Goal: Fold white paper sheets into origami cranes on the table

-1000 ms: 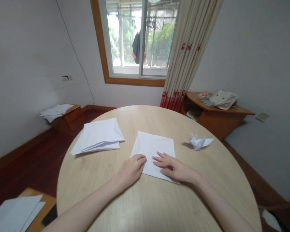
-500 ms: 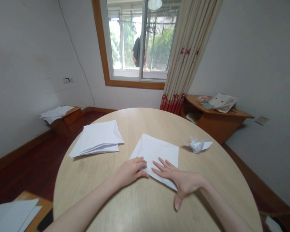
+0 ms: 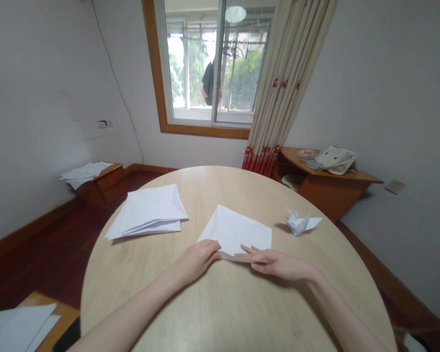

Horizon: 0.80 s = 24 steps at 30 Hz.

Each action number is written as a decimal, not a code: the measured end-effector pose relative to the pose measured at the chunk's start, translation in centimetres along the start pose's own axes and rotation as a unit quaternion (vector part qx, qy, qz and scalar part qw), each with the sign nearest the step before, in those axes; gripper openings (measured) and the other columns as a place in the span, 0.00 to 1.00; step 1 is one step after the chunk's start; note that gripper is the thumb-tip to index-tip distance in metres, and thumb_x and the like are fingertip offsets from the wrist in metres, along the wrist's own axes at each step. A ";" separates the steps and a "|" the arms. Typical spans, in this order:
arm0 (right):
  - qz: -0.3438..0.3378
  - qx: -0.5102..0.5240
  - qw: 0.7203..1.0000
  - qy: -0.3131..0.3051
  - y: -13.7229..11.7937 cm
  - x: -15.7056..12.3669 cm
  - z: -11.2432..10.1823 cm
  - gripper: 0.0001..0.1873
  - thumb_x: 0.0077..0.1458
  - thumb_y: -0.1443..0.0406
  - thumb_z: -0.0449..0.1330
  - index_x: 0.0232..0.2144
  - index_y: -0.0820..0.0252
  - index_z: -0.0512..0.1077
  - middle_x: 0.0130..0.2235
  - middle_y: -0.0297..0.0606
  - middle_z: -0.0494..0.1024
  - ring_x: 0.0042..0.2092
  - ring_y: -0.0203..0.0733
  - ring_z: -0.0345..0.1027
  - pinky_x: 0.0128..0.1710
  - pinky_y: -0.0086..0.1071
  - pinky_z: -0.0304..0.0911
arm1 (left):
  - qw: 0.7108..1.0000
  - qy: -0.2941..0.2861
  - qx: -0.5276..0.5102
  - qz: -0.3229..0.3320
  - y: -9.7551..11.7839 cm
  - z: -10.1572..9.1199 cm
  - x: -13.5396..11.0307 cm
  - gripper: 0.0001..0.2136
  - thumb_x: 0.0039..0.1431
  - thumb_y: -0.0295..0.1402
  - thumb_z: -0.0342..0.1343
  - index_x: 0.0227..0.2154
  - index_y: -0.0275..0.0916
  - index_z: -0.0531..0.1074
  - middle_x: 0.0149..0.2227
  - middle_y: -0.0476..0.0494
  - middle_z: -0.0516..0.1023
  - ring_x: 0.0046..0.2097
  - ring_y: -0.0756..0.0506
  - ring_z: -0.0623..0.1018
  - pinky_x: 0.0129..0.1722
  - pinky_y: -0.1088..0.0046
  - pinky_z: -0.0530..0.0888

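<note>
A white square sheet of paper (image 3: 238,231) lies on the round wooden table (image 3: 220,303) in front of me. My left hand (image 3: 198,258) rests with curled fingers on the sheet's near left corner. My right hand (image 3: 275,263) pinches the sheet's near edge, which is lifted slightly off the table. A stack of white sheets (image 3: 148,211) lies to the left. A folded paper crane (image 3: 299,223) sits to the right.
A low wooden cabinet with papers (image 3: 95,178) stands at the left wall. A corner desk with a cloth bag (image 3: 333,168) is at the right, beside a curtain (image 3: 282,83). More white paper (image 3: 18,325) lies at the bottom left.
My right hand went from lying flat on the sheet to gripping its near edge and lifting it. The sheet has turned a little. The left hand stays on the near left corner.
</note>
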State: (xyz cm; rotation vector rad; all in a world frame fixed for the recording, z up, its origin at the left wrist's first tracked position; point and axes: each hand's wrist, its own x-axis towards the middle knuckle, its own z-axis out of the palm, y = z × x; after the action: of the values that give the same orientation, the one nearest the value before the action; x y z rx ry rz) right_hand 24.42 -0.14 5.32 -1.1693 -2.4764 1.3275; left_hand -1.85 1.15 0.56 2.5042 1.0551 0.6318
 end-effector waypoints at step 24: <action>-0.006 -0.013 0.870 0.493 1.7 3.0 2.5 0.22 0.52 0.53 0.56 0.45 0.59 0.64 0.43 0.44 0.72 0.44 0.50 0.66 0.45 0.42 0.63 | 0.997 0.006 0.056 -0.053 1.7 0.3 0.0 0.09 0.66 0.34 0.47 0.36 0.37 0.71 0.45 0.42 0.72 0.43 0.45 0.74 0.44 0.68 0.71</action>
State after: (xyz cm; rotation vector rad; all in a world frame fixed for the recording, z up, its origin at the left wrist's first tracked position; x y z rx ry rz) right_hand 22.27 0.79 1.71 -1.3519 -1.7144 0.4440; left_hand -0.74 -0.03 1.13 2.5210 1.2513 0.5715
